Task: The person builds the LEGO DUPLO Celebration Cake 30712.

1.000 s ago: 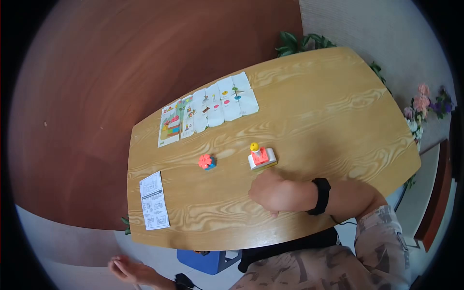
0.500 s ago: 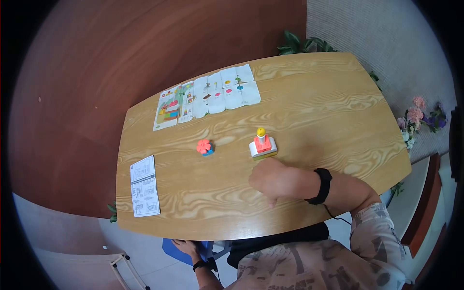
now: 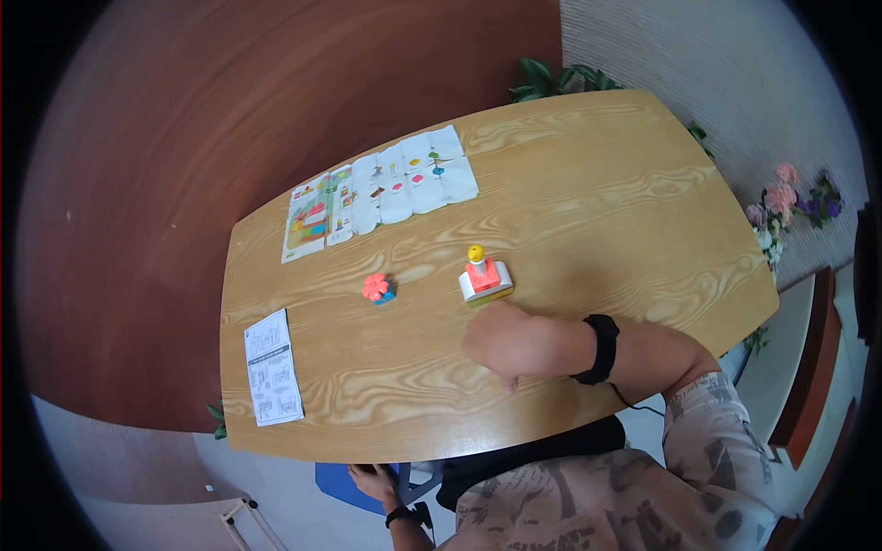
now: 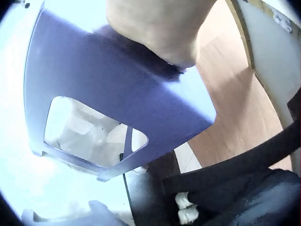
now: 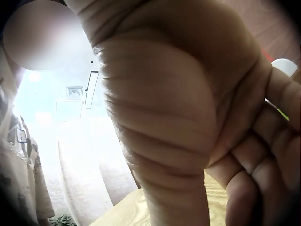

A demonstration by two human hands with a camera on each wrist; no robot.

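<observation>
My right hand point(image 3: 501, 340) rests on the table just in front of a small toy block build point(image 3: 483, 273). That build has a white arched piece, a coral block and a yellow top over a greenish base. In the right wrist view the fingers point(image 5: 263, 162) are loosely bent with nothing seen in them, and a bit of the build's white piece point(image 5: 285, 66) shows beyond. Below the table's front edge, my left hand point(image 3: 372, 479) is over a blue plastic stool point(image 4: 70, 61). Its fingertips are hidden, and I cannot tell whether it holds anything.
A coral flower on a blue block point(image 3: 376, 287) stands left of the build. An unfolded picture sheet point(image 3: 395, 188) lies along the far edge, and a black-and-white printed leaflet point(image 3: 273, 369) at the left. Artificial flowers point(image 3: 781, 197) stand beyond the right edge.
My left hand has swung from the far lower left, off the table, to the blue stool. The right hand and the toy pieces stay put on the table; the head view shifts slightly.
</observation>
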